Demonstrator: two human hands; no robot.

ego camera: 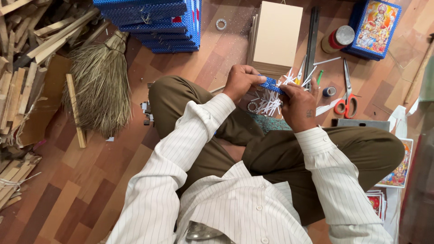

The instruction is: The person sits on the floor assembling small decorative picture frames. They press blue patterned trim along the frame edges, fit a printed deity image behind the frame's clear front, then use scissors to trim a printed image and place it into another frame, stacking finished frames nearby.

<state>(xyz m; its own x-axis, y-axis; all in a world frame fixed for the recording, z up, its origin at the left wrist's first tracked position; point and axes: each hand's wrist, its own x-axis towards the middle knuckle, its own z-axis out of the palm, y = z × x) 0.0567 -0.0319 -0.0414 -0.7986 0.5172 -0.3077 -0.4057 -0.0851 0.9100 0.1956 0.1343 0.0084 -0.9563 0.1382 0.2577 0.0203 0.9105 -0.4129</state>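
Where boards crowd — blue strip (271, 84) pinched

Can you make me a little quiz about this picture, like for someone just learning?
1. True or false: both hands pinch the blue strip.
2. What lies closest to the right hand? A) orange-handled scissors B) straw broom C) stack of blue boxes
3. Fill in: the left hand is in front of a stack of plain ____ boards.

Key: 1 true; 2 A; 3 tan.
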